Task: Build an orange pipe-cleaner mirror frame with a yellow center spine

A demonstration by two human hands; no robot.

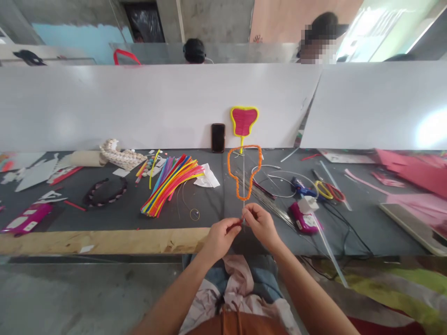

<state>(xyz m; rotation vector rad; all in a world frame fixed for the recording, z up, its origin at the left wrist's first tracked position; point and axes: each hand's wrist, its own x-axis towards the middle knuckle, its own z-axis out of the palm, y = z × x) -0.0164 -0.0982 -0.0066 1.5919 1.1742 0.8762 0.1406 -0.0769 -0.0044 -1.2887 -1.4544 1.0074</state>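
Above my hands stands an orange pipe-cleaner frame [229, 160], shaped like a small fan, with a straight wire [243, 177] running down its middle. My right hand [260, 224] pinches the lower end of that wire. My left hand [225, 235] is closed too, its fingertips meeting the right ones at the wire's bottom; a small reddish bit shows between them, too small to name. Behind the frame, a finished-looking fan [244, 121] with a yellow edge and dark pink middle leans on the white partition. Loose straight wires [268, 202] lie just right of the frame.
Left of my hands lies a bundle of coloured pipe cleaners [171, 186]. A phone [218, 137] leans on the partition [157, 107]. To the right are scissors [330, 190], a blue glue gun [303, 187], a purple power strip [305, 218] with cables, and pink sheets [415, 170].
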